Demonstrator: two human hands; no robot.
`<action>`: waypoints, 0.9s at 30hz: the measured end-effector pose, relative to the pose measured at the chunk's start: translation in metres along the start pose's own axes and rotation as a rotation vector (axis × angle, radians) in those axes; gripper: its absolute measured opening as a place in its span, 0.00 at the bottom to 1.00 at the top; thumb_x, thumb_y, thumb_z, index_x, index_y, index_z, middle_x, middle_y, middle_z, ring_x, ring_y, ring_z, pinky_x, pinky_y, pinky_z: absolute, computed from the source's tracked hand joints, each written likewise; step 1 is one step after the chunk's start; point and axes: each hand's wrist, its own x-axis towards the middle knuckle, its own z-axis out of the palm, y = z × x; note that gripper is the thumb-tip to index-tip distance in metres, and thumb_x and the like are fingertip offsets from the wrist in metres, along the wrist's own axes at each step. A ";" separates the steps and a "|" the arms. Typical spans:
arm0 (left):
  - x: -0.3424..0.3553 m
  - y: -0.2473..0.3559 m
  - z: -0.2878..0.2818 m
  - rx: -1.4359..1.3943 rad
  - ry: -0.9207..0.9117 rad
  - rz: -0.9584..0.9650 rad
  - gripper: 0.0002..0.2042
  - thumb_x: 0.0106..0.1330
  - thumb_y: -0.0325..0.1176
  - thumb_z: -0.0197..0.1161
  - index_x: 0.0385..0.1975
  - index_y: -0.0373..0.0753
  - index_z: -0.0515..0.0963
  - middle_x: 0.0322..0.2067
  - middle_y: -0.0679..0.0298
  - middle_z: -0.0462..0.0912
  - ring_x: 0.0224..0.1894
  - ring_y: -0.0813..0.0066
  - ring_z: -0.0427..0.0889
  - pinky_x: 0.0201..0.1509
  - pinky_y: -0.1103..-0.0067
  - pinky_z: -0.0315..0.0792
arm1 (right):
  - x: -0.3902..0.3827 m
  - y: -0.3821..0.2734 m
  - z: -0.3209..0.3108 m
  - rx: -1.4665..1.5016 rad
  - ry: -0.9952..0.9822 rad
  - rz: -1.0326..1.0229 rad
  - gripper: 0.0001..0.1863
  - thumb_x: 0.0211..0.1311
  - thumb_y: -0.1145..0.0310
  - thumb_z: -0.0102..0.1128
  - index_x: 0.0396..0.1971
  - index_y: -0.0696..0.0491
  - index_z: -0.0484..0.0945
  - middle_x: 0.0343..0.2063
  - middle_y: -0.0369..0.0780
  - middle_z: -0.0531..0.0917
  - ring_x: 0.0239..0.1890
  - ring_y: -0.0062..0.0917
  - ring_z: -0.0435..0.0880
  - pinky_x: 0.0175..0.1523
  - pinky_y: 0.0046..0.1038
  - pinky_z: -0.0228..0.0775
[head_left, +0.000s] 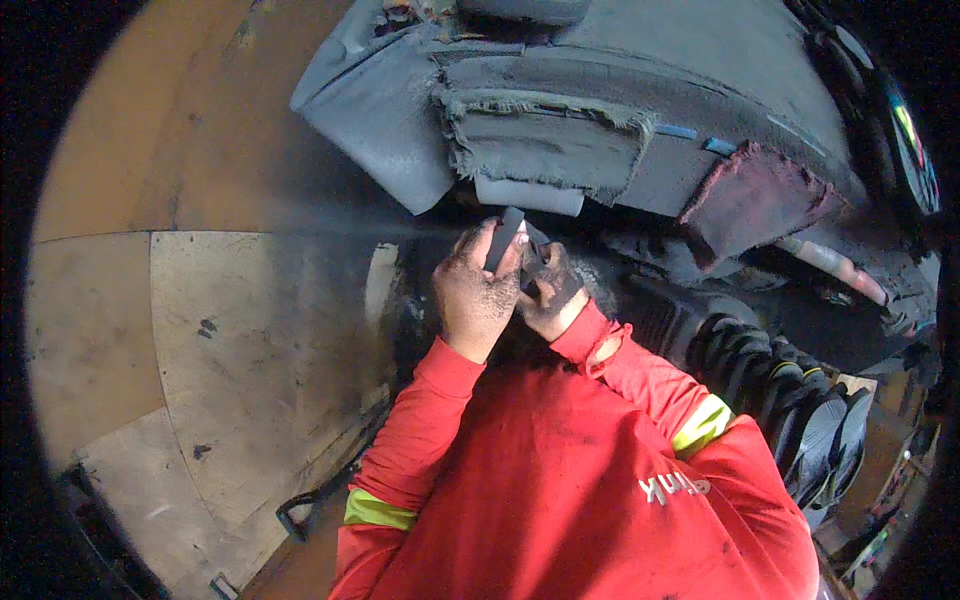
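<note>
Both hands meet in front of my chest, below a dust-covered grey machine [640, 110]. My left hand [472, 295] is closed round a dark grey, flat strip-like piece [506, 240], which stands up between thumb and fingers. From the other side my right hand [552, 290], smeared with black dust, grips the same piece, whose lower part is hidden by the fingers. Whether it is a strap or the edge of a sole I cannot tell. Just beyond the fingertips is a pale grey roll-shaped part [530, 195] under the machine's front.
Frayed cloth flaps [550, 145] and a reddish rag [760, 200] hang off the machine's front. A grey sheet [385, 120] juts out at its left. Several dark flip-flops [815, 430] stand in a row at my right. Wooden boards [250, 350] lie at my left.
</note>
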 end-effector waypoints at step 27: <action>-0.014 -0.011 0.028 -0.376 0.006 -0.034 0.15 0.66 0.34 0.66 0.47 0.33 0.79 0.41 0.47 0.83 0.43 0.52 0.84 0.45 0.69 0.76 | -0.006 0.004 -0.040 -0.316 0.105 -0.045 0.36 0.57 0.64 0.64 0.68 0.32 0.64 0.46 0.60 0.69 0.39 0.57 0.80 0.38 0.47 0.78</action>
